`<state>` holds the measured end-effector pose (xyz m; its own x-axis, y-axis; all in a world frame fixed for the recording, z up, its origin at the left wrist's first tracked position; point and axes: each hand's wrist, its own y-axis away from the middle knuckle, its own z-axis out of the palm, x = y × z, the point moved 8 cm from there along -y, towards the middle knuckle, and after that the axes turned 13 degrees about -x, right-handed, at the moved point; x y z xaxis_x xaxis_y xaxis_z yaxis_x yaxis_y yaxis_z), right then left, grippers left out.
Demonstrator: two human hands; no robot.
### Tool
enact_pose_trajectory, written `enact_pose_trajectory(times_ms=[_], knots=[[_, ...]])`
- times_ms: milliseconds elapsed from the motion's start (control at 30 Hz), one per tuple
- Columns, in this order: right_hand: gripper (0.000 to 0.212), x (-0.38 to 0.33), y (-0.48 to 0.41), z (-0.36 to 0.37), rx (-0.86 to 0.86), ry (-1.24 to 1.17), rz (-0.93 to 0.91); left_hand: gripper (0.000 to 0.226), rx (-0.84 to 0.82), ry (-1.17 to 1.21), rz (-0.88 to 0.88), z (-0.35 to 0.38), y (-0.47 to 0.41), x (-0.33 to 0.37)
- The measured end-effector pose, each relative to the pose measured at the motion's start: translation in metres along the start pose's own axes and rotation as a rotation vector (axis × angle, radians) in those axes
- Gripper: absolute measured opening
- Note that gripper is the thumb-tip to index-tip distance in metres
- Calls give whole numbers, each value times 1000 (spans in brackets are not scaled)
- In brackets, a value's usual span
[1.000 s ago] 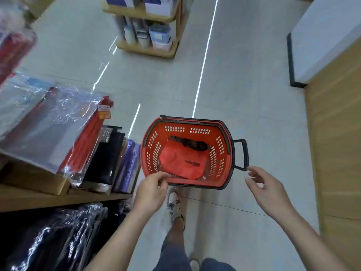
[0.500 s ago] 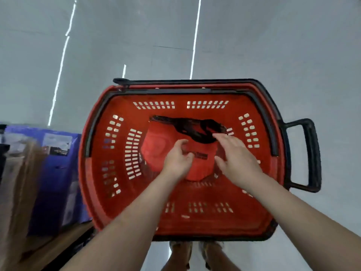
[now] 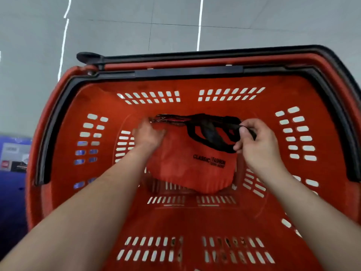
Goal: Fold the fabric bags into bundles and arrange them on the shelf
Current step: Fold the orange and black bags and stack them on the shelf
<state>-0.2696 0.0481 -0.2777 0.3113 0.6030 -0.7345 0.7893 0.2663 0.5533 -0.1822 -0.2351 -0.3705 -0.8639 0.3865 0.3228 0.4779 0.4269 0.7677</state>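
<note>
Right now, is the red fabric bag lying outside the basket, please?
No, the red fabric bag lies inside the basket, the left hand gripping its corner and the right hand pinching its black straps.

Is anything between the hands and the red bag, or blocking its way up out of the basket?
Nothing visible. The left hand grips the red bag at its upper corner; the right hand pinches its black strap. The basket is open above, its handles lying at the rim. The shelf is out of view.
</note>
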Motion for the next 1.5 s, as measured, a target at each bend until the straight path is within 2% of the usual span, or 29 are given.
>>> enact_pose_trajectory(times_ms=[100, 167, 333, 367, 433, 500, 567, 633, 700, 767, 900, 967, 1033, 1100, 1167, 1333, 1367, 1433, 1467, 1500], knots=[[14, -3, 11, -6, -4, -173, 32, 28, 68, -196, 169, -5, 15, 23], [17, -9, 21, -13, 22, -236, 30, 19, 111, -220, 201, -12, 35, 32], [16, -31, 58, -44, 224, -268, 72, 20, 210, 52, 246, -49, 121, 40], [22, -39, 67, -50, 228, -202, 85, 18, 246, 79, 261, -59, 142, 42], [49, -68, 83, -58, 159, 100, 69, 11, 283, 102, 297, -76, 180, 45], [73, -109, 102, -52, 1, 380, -50, 12, 270, 140, 394, -92, 217, 54], [86, -147, 125, -30, -200, 563, -166, 16, 271, 101, 542, -108, 254, 70], [80, -176, 145, -9, -312, 634, -302, 19, 250, 47, 672, -123, 295, 90], [46, -201, 159, -11, -276, 510, -415, 20, 226, 39, 766, -139, 338, 105], [17, -221, 173, -32, -186, 357, -471, 18, 187, 80, 766, -154, 376, 109], [14, -270, 203, -74, -184, 172, -436, 25, 125, 115, 521, -174, 414, 84], [8, -309, 224, -92, -136, 247, -528, 9, 163, 166, 425, -188, 433, 72], [28, -341, 243, -113, -30, 403, -599, 20, 249, 263, 371, -210, 462, 71], [62, -361, 255, -141, 13, 484, -530, 29, 378, 291, 357, -235, 497, 80], [89, -361, 262, -166, -62, 417, -332, 27, 489, 296, 343, -259, 534, 90], [113, -302, 291, -163, -417, -118, 171, 23, 618, 375, 393, -292, 632, 108], [108, -289, 300, -152, -511, -197, 252, 25, 625, 411, 391, -293, 650, 107], [66, -278, 330, -127, -712, -230, 368, 27, 656, 507, 383, -293, 683, 96], [60, -275, 345, -117, -803, -189, 384, 28, 680, 549, 379, -292, 699, 87], [69, -272, 357, -108, -882, -145, 386, 28, 707, 588, 372, -291, 713, 76]])
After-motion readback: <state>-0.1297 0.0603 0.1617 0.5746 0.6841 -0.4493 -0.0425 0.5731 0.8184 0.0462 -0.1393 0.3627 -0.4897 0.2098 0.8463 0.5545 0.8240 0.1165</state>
